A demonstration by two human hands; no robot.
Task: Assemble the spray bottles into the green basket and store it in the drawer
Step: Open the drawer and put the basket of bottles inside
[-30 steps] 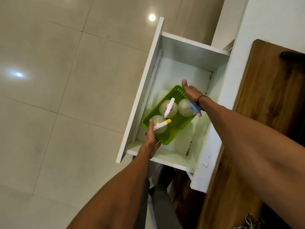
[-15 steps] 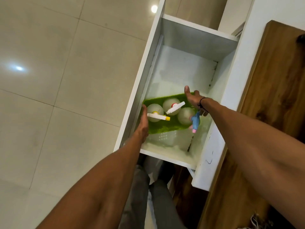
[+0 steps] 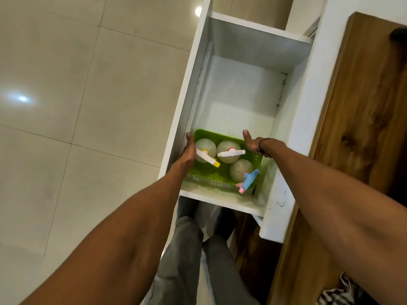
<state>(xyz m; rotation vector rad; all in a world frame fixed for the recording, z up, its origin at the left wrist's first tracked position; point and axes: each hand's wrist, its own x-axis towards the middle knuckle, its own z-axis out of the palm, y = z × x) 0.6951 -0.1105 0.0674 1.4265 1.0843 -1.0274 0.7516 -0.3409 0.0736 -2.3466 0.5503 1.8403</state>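
The green basket (image 3: 222, 170) sits low in the near end of the open white drawer (image 3: 259, 89). Three pale spray bottles stand in it: one with a yellow-tipped nozzle (image 3: 206, 148) at the left, one with a white nozzle (image 3: 228, 153) in the middle, one with a blue and pink trigger (image 3: 242, 170) at the near right. My left hand (image 3: 189, 153) grips the basket's left rim, thumb up. On the far right rim, my right hand (image 3: 252, 144) holds on; a black band is on that wrist.
The drawer's white front panel (image 3: 191, 89) runs along the left, beside a shiny beige tiled floor (image 3: 77, 106). A wooden countertop (image 3: 361, 106) lies to the right. My grey trouser legs (image 3: 198, 249) stand just below the drawer's near wall.
The basket has turned from a diagonal to square with the drawer, then gone down toward its near end. Both hands kept their hold on its rims.
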